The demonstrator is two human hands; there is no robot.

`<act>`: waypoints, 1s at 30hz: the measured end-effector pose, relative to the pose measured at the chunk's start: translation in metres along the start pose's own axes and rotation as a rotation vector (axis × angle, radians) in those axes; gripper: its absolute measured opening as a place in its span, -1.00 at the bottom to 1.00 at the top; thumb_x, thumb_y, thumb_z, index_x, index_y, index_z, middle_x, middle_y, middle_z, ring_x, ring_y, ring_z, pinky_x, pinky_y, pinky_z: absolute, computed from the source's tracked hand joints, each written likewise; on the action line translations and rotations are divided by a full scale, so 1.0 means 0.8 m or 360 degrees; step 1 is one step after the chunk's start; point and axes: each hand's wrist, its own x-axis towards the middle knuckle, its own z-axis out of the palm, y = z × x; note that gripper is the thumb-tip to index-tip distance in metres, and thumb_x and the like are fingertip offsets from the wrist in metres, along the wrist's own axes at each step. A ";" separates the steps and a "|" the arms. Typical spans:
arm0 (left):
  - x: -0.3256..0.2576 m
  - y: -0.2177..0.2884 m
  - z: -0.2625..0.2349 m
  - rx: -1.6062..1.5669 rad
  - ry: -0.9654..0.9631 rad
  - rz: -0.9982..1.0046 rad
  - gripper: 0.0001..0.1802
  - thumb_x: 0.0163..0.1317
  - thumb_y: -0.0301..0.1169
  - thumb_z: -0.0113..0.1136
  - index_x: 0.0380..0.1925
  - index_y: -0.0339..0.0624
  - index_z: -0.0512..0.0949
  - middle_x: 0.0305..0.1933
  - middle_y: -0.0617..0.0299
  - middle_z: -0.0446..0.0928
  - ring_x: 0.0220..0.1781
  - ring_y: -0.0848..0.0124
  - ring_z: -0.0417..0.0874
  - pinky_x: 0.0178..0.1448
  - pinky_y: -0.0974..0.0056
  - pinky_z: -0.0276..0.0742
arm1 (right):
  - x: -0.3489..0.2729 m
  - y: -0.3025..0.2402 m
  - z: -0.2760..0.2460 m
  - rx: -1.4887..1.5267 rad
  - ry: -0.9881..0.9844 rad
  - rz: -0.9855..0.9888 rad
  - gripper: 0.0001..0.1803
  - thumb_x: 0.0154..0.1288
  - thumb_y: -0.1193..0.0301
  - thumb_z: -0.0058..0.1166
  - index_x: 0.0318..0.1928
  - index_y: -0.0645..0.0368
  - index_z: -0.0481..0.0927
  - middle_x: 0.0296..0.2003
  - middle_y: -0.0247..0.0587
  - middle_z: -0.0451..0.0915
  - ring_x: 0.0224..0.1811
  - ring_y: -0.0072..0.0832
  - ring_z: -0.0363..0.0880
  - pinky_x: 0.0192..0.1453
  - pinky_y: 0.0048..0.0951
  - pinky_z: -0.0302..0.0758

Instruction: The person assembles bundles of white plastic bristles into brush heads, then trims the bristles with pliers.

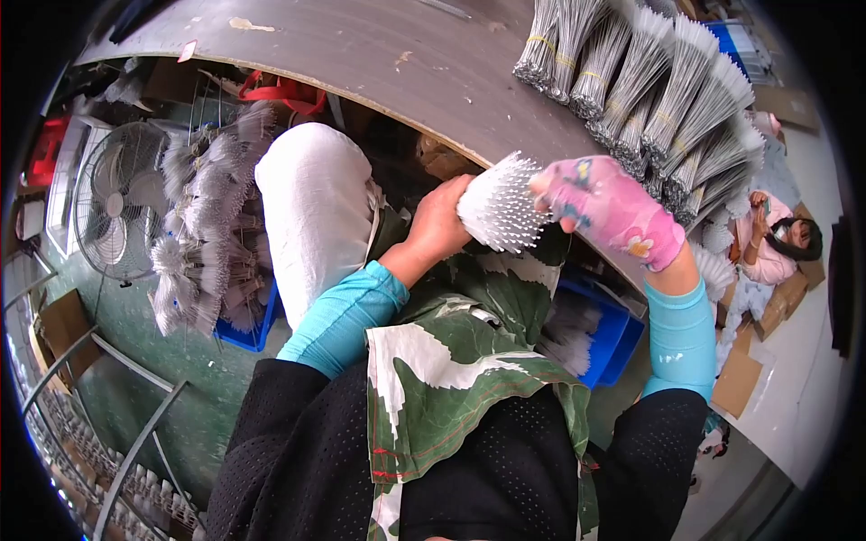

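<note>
My bare left hand (pixel 439 219) is wrapped round a bundle of thin white-tipped wire brushes (pixel 505 206) over my lap. Their many white tips fan out toward the right; the far end of the bundle is hidden behind the hand and lap. My right hand (pixel 606 203), in a pink flowered glove with bare fingertips, is at the right edge of the tips. Its fingers are curled together; whatever may be between them is too small to tell.
Banded bundles of wire brushes (pixel 663 86) lie on the brown table (pixel 379 63). Blue bins (pixel 618 347) stand below. On the left are a fan (pixel 115 205), hanging brush bundles (pixel 212 207) and a metal rack (pixel 144 442). Another person (pixel 765 239) sits at the right.
</note>
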 end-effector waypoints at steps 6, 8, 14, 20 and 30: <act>-0.004 0.016 0.012 -0.1529 -0.0286 0.0188 -0.53 0.12 -0.43 0.23 0.07 -0.24 0.43 0.09 0.14 0.49 0.11 0.51 0.46 0.20 0.30 0.36 | -0.024 0.043 0.003 0.0806 0.0678 -0.0395 -0.54 0.38 0.05 -0.13 -0.23 0.24 0.55 -0.55 -0.44 0.46 -0.67 -0.78 0.23 -0.58 -0.73 0.17; 0.011 -0.002 0.008 -0.0903 -0.0290 0.0415 -0.52 0.10 -0.43 0.26 0.06 -0.22 0.44 0.09 0.15 0.48 0.12 0.42 0.46 0.23 0.28 0.33 | -0.024 0.063 0.007 0.1135 0.0651 -0.0429 -0.52 0.38 0.03 -0.15 -0.17 0.25 0.53 -0.54 -0.45 0.46 -0.65 -0.79 0.24 -0.57 -0.76 0.19; 0.015 -0.002 0.012 -0.0261 0.0054 0.0573 -0.42 0.02 -0.36 0.33 0.10 -0.15 0.43 0.13 0.12 0.47 0.18 0.24 0.45 0.27 0.23 0.30 | -0.012 0.094 0.073 0.1090 0.0679 -0.0350 -0.33 0.09 0.43 0.25 0.20 0.32 0.29 0.02 -0.18 0.43 0.01 -0.53 0.41 -0.04 -0.52 0.44; 0.016 -0.013 0.017 -0.0861 -0.0143 0.0262 -0.45 0.11 -0.38 0.25 0.13 -0.21 0.38 0.14 0.13 0.46 0.19 0.34 0.43 0.27 0.26 0.30 | 0.003 0.076 0.101 0.0721 0.0795 -0.0614 -0.19 -0.03 0.53 0.29 0.25 0.33 0.19 0.14 -0.07 0.36 0.18 -0.35 0.35 0.28 -0.34 0.25; 0.013 -0.023 0.024 -0.1297 -0.0151 -0.0069 -0.59 0.21 -0.44 0.13 0.07 -0.29 0.43 0.05 0.18 0.53 0.05 0.46 0.51 0.16 0.32 0.40 | -0.004 0.087 0.118 0.0936 0.0897 -0.0526 -0.30 0.04 0.57 0.17 0.24 0.29 0.24 0.16 -0.11 0.37 0.20 -0.34 0.35 0.25 -0.36 0.30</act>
